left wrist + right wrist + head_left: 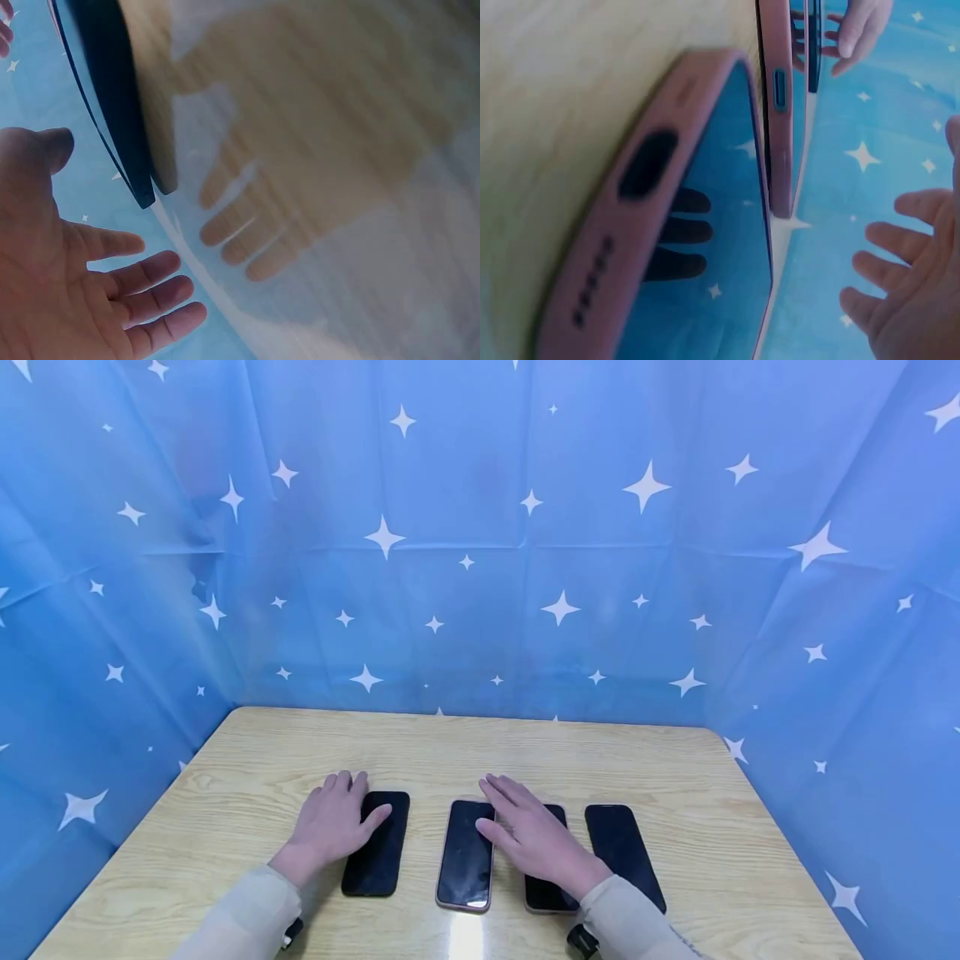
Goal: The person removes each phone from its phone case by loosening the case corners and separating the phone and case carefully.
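Note:
Over the leftmost black smartphone (377, 864) is my left hand (330, 827), its fingers extended and the thumb reaching across the screen. The left wrist view shows that hand (67, 292) palm down, a gap between it and the phone (109, 90). My right hand (536, 839) hovers with straight fingers above a third phone (546, 893), partly hiding it; its fingertips reach toward the second phone (463, 868). In the right wrist view, a pink-edged phone (592, 270) shows its charging port, and the right hand (915, 285) holds nothing.
A fourth dark smartphone (622, 852) lies at the right, partly behind the right forearm. All the phones lie face up in a row on the light wood table (465, 747). A blue curtain with white stars (465, 627) surrounds the table's back and sides.

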`<state>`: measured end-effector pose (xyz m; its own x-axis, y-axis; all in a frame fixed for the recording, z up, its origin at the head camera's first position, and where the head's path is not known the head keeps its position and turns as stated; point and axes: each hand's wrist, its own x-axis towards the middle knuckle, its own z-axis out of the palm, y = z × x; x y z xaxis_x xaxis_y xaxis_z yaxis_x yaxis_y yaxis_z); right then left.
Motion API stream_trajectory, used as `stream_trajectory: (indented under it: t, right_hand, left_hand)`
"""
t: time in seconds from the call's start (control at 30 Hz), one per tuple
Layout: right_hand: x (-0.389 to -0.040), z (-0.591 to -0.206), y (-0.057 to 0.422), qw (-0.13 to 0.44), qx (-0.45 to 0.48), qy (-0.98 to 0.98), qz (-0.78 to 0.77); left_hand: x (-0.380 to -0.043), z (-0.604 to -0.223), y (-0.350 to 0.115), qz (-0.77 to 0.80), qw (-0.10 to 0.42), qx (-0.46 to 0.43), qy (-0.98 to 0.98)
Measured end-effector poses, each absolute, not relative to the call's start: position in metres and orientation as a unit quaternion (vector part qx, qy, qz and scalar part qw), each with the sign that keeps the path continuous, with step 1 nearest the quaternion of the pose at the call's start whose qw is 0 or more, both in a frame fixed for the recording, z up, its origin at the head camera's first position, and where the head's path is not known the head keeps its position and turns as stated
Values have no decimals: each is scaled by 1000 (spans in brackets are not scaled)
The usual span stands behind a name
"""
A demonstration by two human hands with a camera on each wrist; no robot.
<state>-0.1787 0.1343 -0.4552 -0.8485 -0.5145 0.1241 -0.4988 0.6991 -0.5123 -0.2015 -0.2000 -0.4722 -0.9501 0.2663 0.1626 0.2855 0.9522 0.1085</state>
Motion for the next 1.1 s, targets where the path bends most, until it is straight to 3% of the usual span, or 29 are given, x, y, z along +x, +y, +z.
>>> stream_trajectory:
  t: [0.5, 1.1]
  right_hand:
    - [-171, -456, 113, 58, -283, 912, -293]
    - [-170, -457, 102, 65, -291, 907, -298]
  left_hand:
    - [-197, -468, -188, -45, 2, -108, -993]
    - [-203, -456, -172, -119, -85, -80, -986]
